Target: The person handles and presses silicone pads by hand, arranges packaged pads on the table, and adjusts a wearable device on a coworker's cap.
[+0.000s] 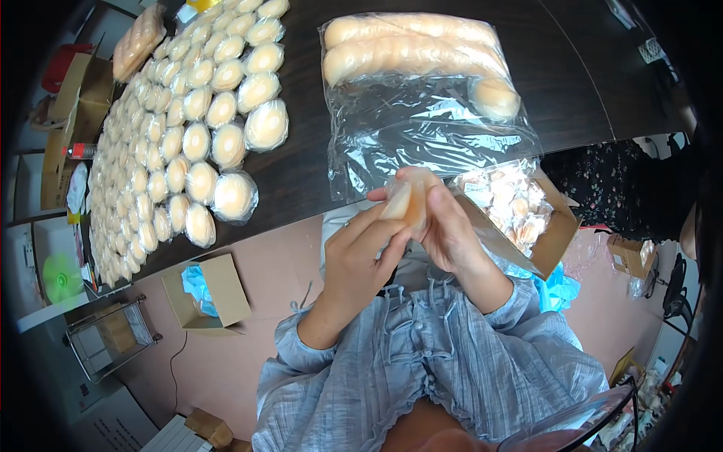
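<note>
Both of my hands meet at the near edge of the dark table, around a pale peach, rounded pad [398, 202]. My left hand [361, 252] grips its near left side with bent fingers. On the other side, my right hand [446, 226] holds the same pad between thumb and fingers. Just beyond them lies a large clear plastic bag [399, 124] with two rows of stacked peach pads [410, 56] at its far end and a loose pad [495, 98] at its right. To the left, many individually wrapped round pads [197, 139] cover the table in rows.
An open carton [561, 226] of small wrapped items stands at the table's edge on the right. Another carton [226, 290] with blue plastic sits on the floor at left. Beyond the right carton is a person in dark floral clothing [610, 188]. A wire rack [113, 339] stands lower left.
</note>
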Tool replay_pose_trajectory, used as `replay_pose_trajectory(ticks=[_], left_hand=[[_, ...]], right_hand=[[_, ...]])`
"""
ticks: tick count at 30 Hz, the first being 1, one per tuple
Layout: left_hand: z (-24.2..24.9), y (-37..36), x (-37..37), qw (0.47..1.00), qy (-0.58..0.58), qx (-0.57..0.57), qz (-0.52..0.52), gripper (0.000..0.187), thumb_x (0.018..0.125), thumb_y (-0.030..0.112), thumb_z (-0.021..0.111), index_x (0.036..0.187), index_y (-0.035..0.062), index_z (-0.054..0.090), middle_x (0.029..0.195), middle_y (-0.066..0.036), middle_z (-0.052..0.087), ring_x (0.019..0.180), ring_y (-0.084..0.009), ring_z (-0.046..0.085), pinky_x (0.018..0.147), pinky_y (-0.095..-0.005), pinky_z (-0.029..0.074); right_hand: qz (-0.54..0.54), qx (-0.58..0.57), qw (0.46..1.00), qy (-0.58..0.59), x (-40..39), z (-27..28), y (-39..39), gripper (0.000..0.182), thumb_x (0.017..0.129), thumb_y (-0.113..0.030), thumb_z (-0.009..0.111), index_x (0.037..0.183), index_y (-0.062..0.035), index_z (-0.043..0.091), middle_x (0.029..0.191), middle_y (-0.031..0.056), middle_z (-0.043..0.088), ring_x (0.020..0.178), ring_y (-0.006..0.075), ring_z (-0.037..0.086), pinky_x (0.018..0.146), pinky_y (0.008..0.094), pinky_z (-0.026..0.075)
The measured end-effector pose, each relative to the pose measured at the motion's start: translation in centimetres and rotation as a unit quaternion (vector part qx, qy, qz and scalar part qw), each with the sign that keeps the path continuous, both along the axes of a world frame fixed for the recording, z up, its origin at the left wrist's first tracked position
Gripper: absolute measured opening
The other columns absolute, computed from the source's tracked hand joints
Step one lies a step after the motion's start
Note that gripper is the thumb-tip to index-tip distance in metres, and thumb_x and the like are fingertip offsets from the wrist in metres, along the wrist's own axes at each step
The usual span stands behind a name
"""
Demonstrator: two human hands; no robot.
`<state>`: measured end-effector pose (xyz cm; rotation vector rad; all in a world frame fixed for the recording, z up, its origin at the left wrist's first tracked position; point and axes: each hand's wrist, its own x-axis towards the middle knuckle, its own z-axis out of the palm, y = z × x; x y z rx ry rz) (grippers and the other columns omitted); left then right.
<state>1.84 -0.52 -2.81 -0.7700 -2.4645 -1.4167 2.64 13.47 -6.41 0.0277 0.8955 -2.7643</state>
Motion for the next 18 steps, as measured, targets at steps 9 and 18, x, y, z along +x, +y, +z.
replay_pose_trajectory(ticks=[9,18], left_hand=[[0.0,-0.3,0.2,0.984,-0.157,0.078,0.015,0.012,0.069,0.001,0.067,0.079,0.0032,0.061,0.085,-0.007,0.065,0.063,-0.016,0.057,0.054,-0.0255,0.044],[1.2,3.3,0.9,1.0,0.029,-0.01,-0.008,0.016,0.07,0.0,0.066,0.085,0.0042,0.061,0.081,-0.007,0.063,0.062,-0.0139,0.056,0.053,-0.0249,0.044]], right_hand=[[-0.056,-0.014,0.992,-0.108,0.5,1.9,0.7,0.042,0.094,-0.029,0.04,0.127,-0.0022,0.036,0.117,0.0258,0.05,0.101,0.0308,0.058,0.079,0.0358,0.054],[-0.091,0.013,0.994,-0.051,2.3,2.5,2.8,0.042,0.094,-0.025,0.038,0.129,-0.002,0.035,0.118,0.0224,0.049,0.105,0.0311,0.057,0.085,0.0396,0.052]])
